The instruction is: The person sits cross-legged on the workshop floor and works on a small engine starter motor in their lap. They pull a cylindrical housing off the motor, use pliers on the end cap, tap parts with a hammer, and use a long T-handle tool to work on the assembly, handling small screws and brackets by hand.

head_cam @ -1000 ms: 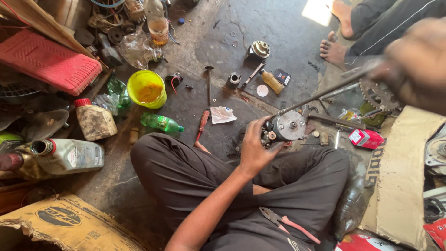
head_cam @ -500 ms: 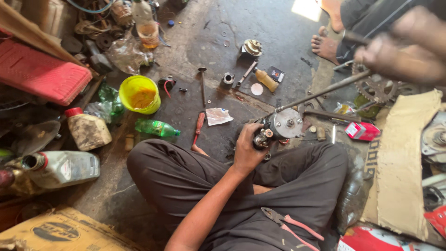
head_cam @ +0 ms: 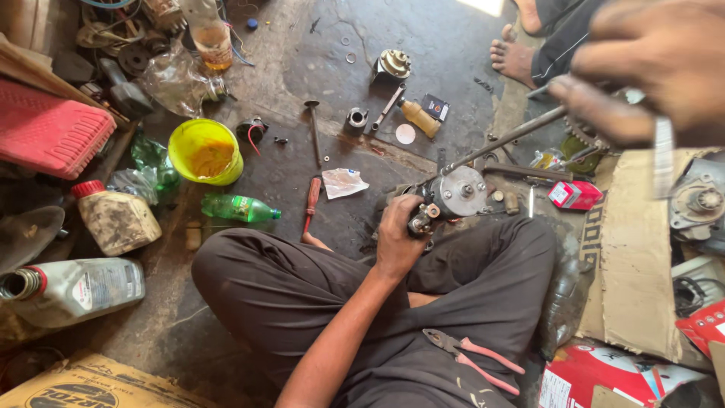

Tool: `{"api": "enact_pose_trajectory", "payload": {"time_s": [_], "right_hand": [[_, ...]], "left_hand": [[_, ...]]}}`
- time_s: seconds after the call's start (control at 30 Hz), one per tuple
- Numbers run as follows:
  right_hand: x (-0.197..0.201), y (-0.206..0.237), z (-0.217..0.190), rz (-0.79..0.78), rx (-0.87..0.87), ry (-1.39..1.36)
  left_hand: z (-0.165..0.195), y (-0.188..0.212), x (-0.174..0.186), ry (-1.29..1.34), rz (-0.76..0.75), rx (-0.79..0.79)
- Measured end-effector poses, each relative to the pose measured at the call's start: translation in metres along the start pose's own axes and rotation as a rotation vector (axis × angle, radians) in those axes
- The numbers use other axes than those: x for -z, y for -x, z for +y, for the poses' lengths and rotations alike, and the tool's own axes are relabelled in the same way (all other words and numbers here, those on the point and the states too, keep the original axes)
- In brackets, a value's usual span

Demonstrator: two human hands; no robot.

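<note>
The left hand grips a round, grey metal motor housing on the gritty concrete floor by the knees. The blurred right hand seemingly pinches a long steel rod meeting it.

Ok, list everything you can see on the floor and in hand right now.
motor unit: 1, grey metal, floor by the knees
long rod: 1, grey, from motor up to right hand
yellow bowl: 1, left floor
green bottle: 1, lying below the bowl
red-handled screwdriver: 1, centre floor
jugs: 2, dirty white, left
pliers: 1, pink grips, on lap
red case: 1, far left
left hand: gripping the motor
right hand: blurred, holding the rod
</note>
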State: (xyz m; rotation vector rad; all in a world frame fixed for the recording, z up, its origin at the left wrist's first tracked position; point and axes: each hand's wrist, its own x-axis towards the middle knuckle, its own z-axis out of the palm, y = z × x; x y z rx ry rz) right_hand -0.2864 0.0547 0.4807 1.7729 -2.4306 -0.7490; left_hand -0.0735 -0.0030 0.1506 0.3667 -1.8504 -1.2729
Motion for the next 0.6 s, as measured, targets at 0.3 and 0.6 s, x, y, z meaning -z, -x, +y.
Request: {"api": "enact_pose_trajectory", "payload": {"time_s": [0.3, 0.6], "right_hand": [[-0.019, 0.024, -0.010, 0.606, 0.127, -0.524], [-0.023, 0.010, 0.009, 0.605, 0.348, -0.278]], "left_hand": [[0.002, 0.005, -0.003, 0.000, -0.008, -0.013], [0.004, -0.006, 0.011, 0.056, -0.035, 0.028]]}}
